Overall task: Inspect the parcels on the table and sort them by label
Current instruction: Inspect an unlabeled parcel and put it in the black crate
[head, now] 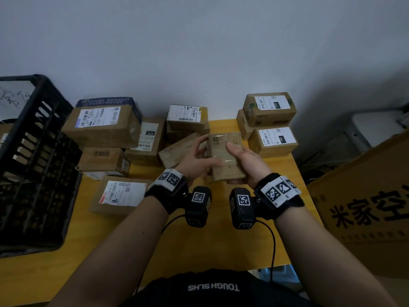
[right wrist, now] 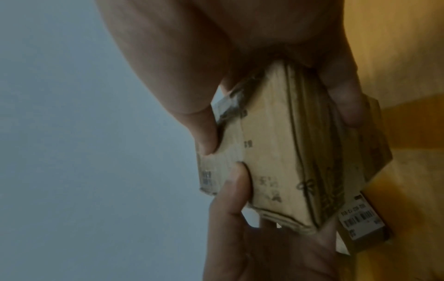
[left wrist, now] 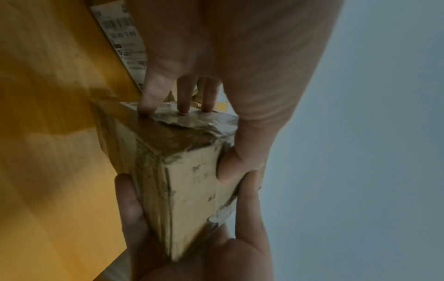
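Observation:
A small brown taped parcel (head: 224, 156) (left wrist: 192, 190) (right wrist: 276, 165) is held above the yellow table (head: 199, 247), between both hands. My left hand (head: 198, 157) (left wrist: 209, 133) grips its left side, fingertips (left wrist: 183, 106) on the taped far end and thumb on the top face. My right hand (head: 240, 157) (right wrist: 278, 129) grips the right side, thumb on top and fingers underneath. The upturned face shows only dark print, no white label. Labelled parcels lie in a group at the left (head: 104, 124) and a stack at the right (head: 270, 108).
A black plastic crate (head: 33, 165) stands at the left edge. A large printed cardboard box (head: 365, 204) stands right of the table. One labelled parcel (head: 120, 194) lies near my left forearm. Another brown parcel (head: 177, 149) lies under my left hand. A wall runs behind.

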